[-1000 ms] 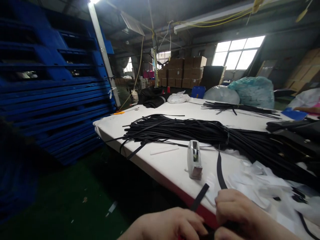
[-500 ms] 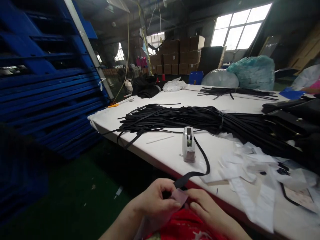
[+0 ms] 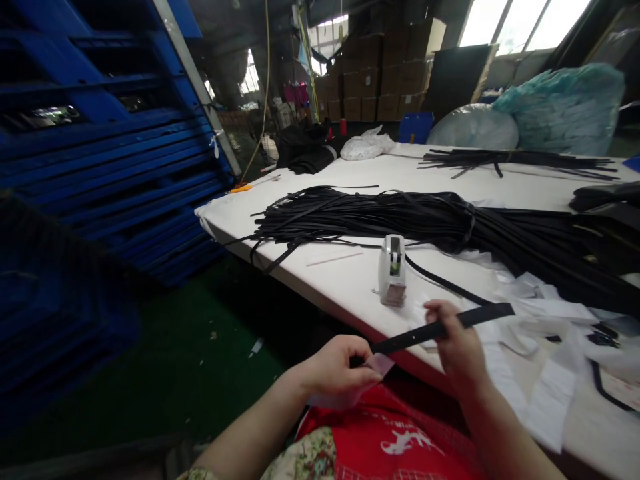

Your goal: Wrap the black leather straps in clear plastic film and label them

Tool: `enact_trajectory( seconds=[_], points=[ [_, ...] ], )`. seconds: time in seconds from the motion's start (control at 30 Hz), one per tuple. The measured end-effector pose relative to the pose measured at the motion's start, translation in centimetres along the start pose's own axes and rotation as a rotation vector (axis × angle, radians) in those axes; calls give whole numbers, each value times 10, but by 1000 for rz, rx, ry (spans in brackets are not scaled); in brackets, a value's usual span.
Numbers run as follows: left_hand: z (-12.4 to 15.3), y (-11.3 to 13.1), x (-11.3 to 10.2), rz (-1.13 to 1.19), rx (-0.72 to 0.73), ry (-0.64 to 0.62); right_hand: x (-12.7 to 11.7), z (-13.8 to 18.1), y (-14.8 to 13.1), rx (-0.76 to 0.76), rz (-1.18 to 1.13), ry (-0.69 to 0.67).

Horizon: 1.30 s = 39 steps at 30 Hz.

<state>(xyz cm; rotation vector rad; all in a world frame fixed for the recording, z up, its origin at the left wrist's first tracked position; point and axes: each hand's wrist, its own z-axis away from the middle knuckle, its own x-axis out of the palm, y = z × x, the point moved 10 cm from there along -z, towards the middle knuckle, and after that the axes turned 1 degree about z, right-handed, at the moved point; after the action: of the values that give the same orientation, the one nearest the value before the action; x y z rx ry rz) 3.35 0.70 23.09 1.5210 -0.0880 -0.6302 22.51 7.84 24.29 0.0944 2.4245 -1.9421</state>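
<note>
A flat black strap (image 3: 410,339) with small holes stretches between my two hands above the table's front edge. My left hand (image 3: 337,367) is closed, pinching one end of the strap together with a thin, pale translucent sheet (image 3: 383,365). Part of that sheet hangs below my left hand. Farther along, my right hand (image 3: 459,347) has its fingers round the strap, which bends past them and loops back over the table. Just beyond my hands stands a white tape dispenser (image 3: 391,270).
A big bundle of black straps (image 3: 360,217) lies across the white table (image 3: 340,283), with a smaller bundle (image 3: 520,160) behind. White paper pieces (image 3: 545,400) cover the right side. Blue pallets (image 3: 110,153) are stacked at left; a red apron (image 3: 395,433) covers my lap.
My right hand has moved up and to the right, away from my left hand, onto a farther part of the strap. The strap between them is now straight. The view has shifted.
</note>
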Motion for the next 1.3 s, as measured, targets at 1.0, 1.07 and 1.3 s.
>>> enact_trajectory(
  seconds=[1.0,1.07,1.3],
  points=[
    [-4,-40,-28,81,-39,85,18,26,-13,-15,173,-220],
    [-4,-41,-30,107,-36,93,18,27,-10,5,189,-236],
    [-4,-45,-20,246,-60,34,36,29,1,95,305,-416]
  ],
)
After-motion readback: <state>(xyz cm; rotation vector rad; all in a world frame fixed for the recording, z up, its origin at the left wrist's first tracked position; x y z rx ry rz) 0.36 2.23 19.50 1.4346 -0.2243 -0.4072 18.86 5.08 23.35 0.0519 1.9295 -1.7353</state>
